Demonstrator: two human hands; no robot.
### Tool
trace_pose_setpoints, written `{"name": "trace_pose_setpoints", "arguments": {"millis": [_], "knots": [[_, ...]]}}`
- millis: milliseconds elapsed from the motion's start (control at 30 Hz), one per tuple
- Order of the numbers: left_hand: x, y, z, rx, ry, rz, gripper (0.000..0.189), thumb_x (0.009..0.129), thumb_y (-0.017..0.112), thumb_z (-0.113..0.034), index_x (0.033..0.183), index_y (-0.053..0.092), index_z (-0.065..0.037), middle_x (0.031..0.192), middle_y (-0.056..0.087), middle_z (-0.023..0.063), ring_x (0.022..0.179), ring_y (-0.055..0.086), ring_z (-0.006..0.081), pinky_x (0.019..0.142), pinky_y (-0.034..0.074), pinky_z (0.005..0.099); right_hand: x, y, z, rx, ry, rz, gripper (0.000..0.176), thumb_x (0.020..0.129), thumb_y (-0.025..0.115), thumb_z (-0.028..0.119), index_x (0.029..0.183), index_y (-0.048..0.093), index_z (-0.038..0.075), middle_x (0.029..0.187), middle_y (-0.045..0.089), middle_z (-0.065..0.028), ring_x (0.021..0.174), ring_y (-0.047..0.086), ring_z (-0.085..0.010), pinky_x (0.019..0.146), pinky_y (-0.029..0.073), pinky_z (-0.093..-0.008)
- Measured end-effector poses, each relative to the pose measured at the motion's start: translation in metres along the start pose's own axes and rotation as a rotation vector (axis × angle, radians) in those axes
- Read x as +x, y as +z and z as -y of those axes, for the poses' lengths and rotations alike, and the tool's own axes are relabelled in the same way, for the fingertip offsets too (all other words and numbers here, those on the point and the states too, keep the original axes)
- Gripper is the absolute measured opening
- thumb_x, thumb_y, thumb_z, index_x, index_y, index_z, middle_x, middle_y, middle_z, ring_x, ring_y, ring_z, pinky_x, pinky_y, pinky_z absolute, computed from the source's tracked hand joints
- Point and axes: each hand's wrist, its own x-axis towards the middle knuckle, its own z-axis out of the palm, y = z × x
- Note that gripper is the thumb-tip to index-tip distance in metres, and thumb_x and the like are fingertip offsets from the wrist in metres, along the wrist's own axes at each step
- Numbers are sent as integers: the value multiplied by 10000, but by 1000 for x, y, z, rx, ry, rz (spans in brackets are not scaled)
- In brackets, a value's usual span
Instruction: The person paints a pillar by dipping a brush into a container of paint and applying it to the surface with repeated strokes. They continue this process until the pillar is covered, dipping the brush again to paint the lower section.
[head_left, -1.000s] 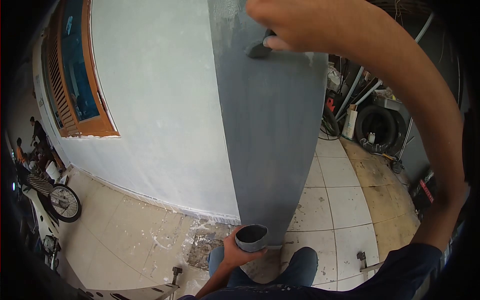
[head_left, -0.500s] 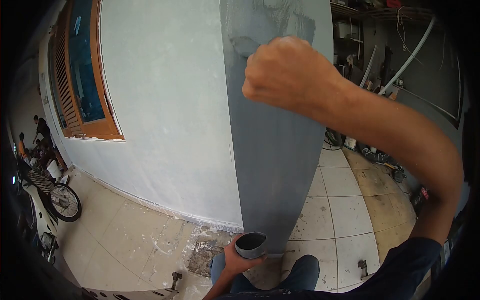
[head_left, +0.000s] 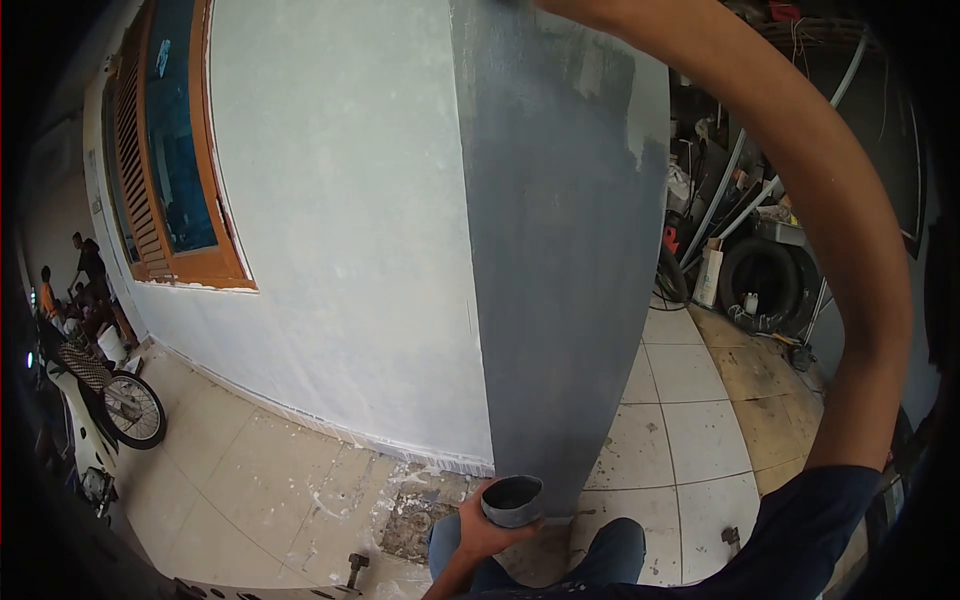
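Note:
My left hand (head_left: 478, 535) is wrapped round a small cup (head_left: 514, 516) with an uneven rim and dark grey paint inside, low in front of my knees. My right arm (head_left: 850, 190) reaches up and across to the top of the view. Only a sliver of my right hand (head_left: 562, 5) shows at the upper edge, its fingers cut off. Beside it a small dark shape touches the edge, too little to name. Below stands a wall face (head_left: 560, 250) coated in dark grey, with patchy, lighter streaks near its upper right.
A pale wall (head_left: 340, 220) with a wooden-framed window (head_left: 185, 150) adjoins at left. A motorbike (head_left: 95, 410) and people (head_left: 88, 265) are far left. Tiled floor (head_left: 690, 440) and a tyre (head_left: 760, 275) among clutter lie right. My knees (head_left: 615, 550) are below.
My right hand, a fist over a grey-coated brush-like tool on the wall, has risen almost out of view. The view has shifted slightly. My left hand still holds the cup.

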Motion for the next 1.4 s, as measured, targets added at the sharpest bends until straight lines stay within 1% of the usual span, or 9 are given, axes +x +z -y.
{"name": "trace_pose_setpoints", "arguments": {"millis": [67, 133, 267, 533, 733, 1067, 1133, 1233, 1400], "knots": [[0, -3, -2, -5, 1, 0, 704, 564, 964, -259, 1152, 659, -22, 1052, 742, 88, 974, 710, 165, 895, 561, 347, -11, -29, 32, 60, -97, 405, 148, 815, 666, 128, 771, 707, -8, 759, 702, -178, 737, 705, -325, 629, 564, -417], [1, -5, -2, -10, 3, 3, 705, 565, 964, -262, 1153, 658, -22, 1053, 742, 88, 975, 710, 165, 895, 561, 349, -46, -20, 60, 164, -225, -180, 217, 678, 699, 31, 515, 579, 111, 520, 554, -40, 519, 608, -170, 434, 463, -326], [2, -7, 7, 24, -2, -6, 706, 564, 965, -262, 1151, 657, -20, 1058, 742, 91, 981, 709, 164, 894, 561, 349, -52, -53, 82, 284, -340, 224, 164, 708, 672, 46, 560, 618, 93, 551, 580, -63, 554, 644, -211, 459, 488, -332], [-5, -6, 5, 5, 4, 13, 683, 566, 960, -258, 1134, 663, -21, 1060, 742, 95, 984, 710, 166, 892, 561, 349, 8, -16, 16, 195, 65, 274, 176, 830, 673, 154, 784, 708, -12, 766, 699, -184, 740, 699, -329, 648, 564, -434], [-12, -6, 9, -17, -27, 5, 677, 570, 957, -254, 1133, 664, -18, 1061, 741, 97, 983, 709, 163, 897, 558, 343, -22, 9, 34, 242, 366, -212, 284, 871, 675, 219, 773, 708, -45, 762, 688, -237, 735, 693, -357, 675, 558, -464], [-13, -18, 0, -12, 4, -62, 699, 566, 966, -245, 1148, 654, -16, 1054, 741, 92, 971, 705, 162, 893, 560, 345, -81, -30, 87, 732, 491, 366, 357, 886, 700, 263, 725, 676, -55, 636, 642, -222, 600, 676, -372, 578, 566, -471], [-14, -17, 4, -5, -10, -63, 702, 565, 967, -249, 1147, 653, -15, 1052, 741, 92, 969, 706, 162, 891, 561, 344, -68, -12, 65, 591, 613, 121, 390, 885, 713, 289, 711, 668, -57, 633, 644, -219, 605, 680, -371, 566, 562, -471], [-14, -18, 8, 12, 4, -72, 709, 561, 968, -252, 1148, 652, -11, 1051, 743, 94, 969, 707, 163, 888, 562, 343, -41, -17, 36, 662, 931, 331, 406, 887, 702, 279, 730, 691, -95, 677, 669, -250, 641, 685, -344, 621, 554, -453], [-17, -15, 9, -38, -46, -29, 722, 557, 969, -256, 1157, 655, -5, 1061, 743, 95, 983, 707, 162, 901, 560, 343, -79, -3, 75, 596, 595, 119, 432, 864, 742, 332, 691, 662, -55, 626, 641, -217, 622, 692, -360, 569, 571, -460]]}}
